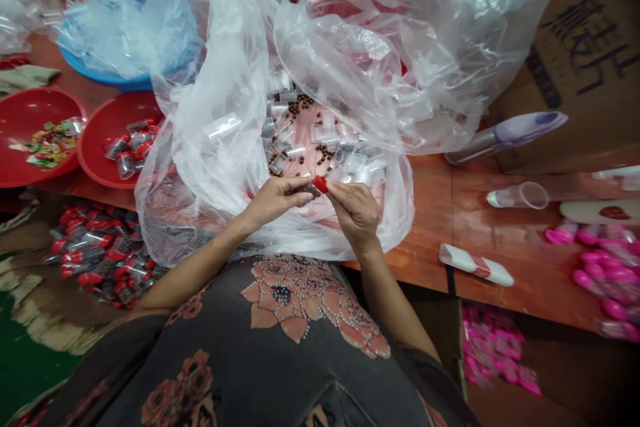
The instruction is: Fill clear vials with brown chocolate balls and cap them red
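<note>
My left hand (274, 201) is closed in a pinch on a small clear bottle with dark contents (313, 191), mostly hidden by the fingers. My right hand (356, 211) pinches a red cap (320, 183) at the mouth end of that bottle; whether the cap is fully seated I cannot tell. Both hands meet over the front of an opened clear plastic bag (220, 127). Inside the bag, beyond my fingers, lie several clear empty bottles (327, 137) and loose small brown balls (300, 104) on a pinkish surface.
Two red bowls stand at left; the nearer bowl (90, 160) has red-capped bottles, and more capped bottles (100, 247) are heaped below. A blue basin (80, 67) is behind. At right are a cardboard box (575, 120), a purple-handled tool (520, 130), a clear cup (525, 196) and pink-capped items (610, 267).
</note>
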A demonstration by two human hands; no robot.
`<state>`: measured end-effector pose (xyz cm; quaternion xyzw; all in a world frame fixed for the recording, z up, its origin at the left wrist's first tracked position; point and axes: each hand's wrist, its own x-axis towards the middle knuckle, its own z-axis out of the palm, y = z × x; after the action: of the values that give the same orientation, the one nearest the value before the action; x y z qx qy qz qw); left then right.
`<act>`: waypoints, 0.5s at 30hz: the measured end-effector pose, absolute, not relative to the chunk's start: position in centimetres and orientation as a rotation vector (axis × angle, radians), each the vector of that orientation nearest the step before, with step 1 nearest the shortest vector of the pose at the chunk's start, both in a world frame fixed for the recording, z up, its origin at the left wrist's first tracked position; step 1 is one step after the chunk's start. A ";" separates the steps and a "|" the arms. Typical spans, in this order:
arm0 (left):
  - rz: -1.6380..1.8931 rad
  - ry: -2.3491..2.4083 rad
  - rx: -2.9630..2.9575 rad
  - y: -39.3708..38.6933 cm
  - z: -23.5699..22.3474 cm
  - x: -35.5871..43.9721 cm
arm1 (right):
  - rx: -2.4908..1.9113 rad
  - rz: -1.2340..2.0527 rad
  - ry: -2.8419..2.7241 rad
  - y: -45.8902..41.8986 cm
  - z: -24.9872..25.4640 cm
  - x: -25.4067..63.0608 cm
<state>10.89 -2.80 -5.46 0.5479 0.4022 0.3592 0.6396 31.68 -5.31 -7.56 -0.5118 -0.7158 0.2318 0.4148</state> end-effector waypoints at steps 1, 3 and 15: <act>0.819 0.919 1.259 -2.8 -5.5 10.9 | -1.280 0.581 -1.816 -5.3 -7.6 31.8; 0.811 0.912 1.274 -2.8 -5.4 10.9 | -1.253 0.598 -1.826 -5.4 -7.6 31.9; 0.900 0.854 0.958 -3.2 -6.5 12.6 | -1.209 0.783 -1.807 -5.1 -8.2 30.8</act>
<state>12.61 -3.23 -6.46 0.4316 0.3845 0.4052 0.7084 30.77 -5.11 -8.15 -0.4786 -0.7155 0.3100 0.4036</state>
